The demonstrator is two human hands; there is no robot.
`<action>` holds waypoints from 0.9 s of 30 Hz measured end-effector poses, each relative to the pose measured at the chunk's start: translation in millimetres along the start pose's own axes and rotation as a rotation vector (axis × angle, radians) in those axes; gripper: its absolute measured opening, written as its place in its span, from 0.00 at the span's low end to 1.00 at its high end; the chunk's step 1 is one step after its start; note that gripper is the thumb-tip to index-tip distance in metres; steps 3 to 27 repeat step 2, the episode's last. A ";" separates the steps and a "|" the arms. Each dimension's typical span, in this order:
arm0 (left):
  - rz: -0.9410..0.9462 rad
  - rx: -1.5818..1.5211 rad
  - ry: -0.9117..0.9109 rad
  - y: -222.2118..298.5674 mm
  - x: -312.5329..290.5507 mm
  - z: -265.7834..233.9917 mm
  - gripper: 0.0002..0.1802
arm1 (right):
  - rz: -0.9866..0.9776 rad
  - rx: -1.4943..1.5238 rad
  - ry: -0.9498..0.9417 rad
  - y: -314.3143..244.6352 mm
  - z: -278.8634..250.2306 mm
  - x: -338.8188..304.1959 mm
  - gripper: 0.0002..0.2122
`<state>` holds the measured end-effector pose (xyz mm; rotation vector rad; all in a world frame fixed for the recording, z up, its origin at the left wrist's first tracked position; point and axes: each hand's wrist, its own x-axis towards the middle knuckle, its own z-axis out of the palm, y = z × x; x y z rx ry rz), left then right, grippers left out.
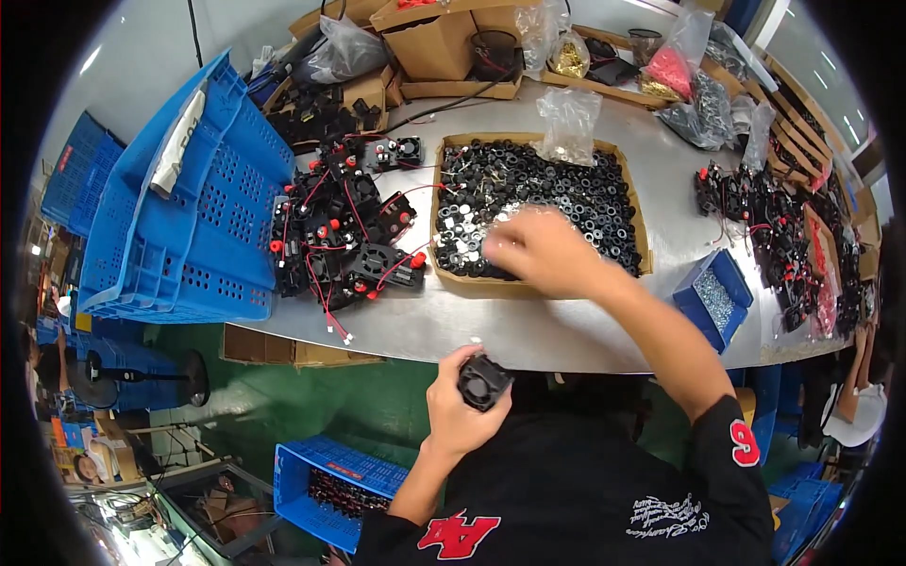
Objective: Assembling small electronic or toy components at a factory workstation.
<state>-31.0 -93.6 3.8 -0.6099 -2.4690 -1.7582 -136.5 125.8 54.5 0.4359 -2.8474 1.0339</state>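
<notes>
My left hand point(455, 407) is wrapped round a small black fan unit point(484, 382), held in front of the table's near edge with the fan face upward. A small white bit shows at my fingertips there. My right hand point(545, 247) hovers over a shallow cardboard tray point(645, 236). Its fingers are curled together and slightly blurred, and what they hold, if anything, is hidden. Many black ring-shaped parts point(595, 203) fill the tray, with white round pieces point(462, 226) at its left side. A clear plastic bag point(570, 123) lies over the tray's far edge.
Black fan assemblies with red wires point(349, 217) are heaped left of the tray, beside a tall blue crate point(217, 189). A blue bin of small metal screws point(714, 294) stands at the right, near more assemblies point(779, 236). Cardboard boxes point(429, 52) line the back.
</notes>
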 end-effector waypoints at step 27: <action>-0.166 -0.209 -0.131 -15.7 -10.6 -6.8 0.35 | 0.033 -0.145 0.258 41.9 6.4 44.9 0.13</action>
